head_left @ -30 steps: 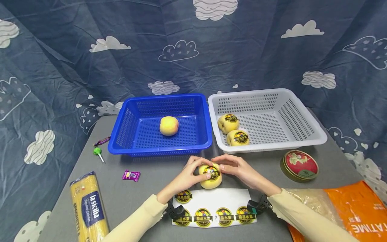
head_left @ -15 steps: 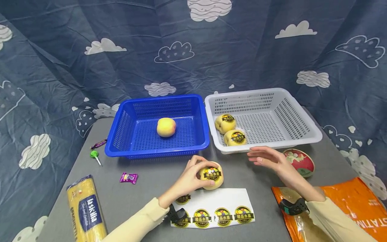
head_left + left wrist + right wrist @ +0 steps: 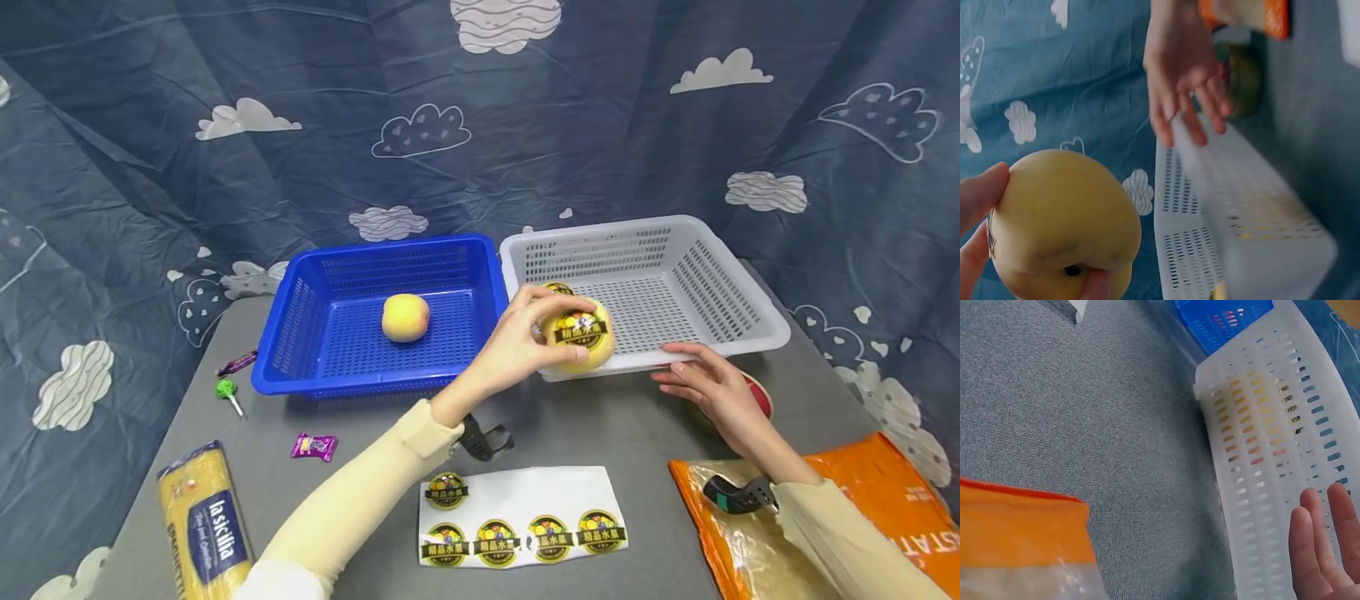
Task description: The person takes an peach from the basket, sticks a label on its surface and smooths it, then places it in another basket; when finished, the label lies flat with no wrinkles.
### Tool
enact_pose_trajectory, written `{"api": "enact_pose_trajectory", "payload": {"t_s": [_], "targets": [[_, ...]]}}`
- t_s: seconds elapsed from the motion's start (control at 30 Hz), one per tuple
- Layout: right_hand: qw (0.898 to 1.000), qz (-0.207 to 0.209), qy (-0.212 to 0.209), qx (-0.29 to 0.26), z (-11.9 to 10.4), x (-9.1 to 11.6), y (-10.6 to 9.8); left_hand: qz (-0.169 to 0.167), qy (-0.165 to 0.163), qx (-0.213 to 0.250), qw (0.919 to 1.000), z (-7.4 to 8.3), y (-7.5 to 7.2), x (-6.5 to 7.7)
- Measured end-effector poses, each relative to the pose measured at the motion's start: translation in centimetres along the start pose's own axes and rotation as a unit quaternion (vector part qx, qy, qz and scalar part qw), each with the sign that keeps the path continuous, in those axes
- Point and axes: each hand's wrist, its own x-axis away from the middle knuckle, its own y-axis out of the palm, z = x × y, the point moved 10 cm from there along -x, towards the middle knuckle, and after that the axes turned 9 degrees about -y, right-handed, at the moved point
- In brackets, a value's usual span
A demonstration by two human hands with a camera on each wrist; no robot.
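Observation:
My left hand grips a yellow peach with a round black-and-gold sticker on its front. In the head view the peach overlaps the front left of the white basket; the left wrist view has it close up, fingers around it. Behind it, part of another stickered peach shows inside that basket. My right hand is at the basket's front rim, fingers extended and holding nothing; whether it touches the rim I cannot tell. Below lies a white sticker sheet with several round stickers.
A blue basket at the back left holds one peach. On the left lie a spaghetti pack, a green lollipop and wrapped candies. At the right are a round tin and an orange bag.
My left hand has lifted the peach from above the sticker sheet and carried it up and right to the white basket. My right hand let go of the peach and moved right.

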Motion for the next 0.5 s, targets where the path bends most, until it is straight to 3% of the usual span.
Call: {"api": "enact_pose_trajectory", "payload": {"t_s": [0.1,0.27,0.5], "targets": [[1.000,0.007,0.006,-0.002,-0.6,0.1,0.7,0.012,-0.017,-0.015,0.9997,-0.1,0.4,-2.9],[1.000,0.010,0.004,0.017,-0.1,0.1,0.2,0.012,-0.063,-0.033,0.9974,-1.4,2.7,-7.2],[1.000,0.013,0.001,0.013,0.6,-0.1,-0.4,-0.006,-0.105,-0.128,0.9862,-3.2,6.7,-11.1]]}}
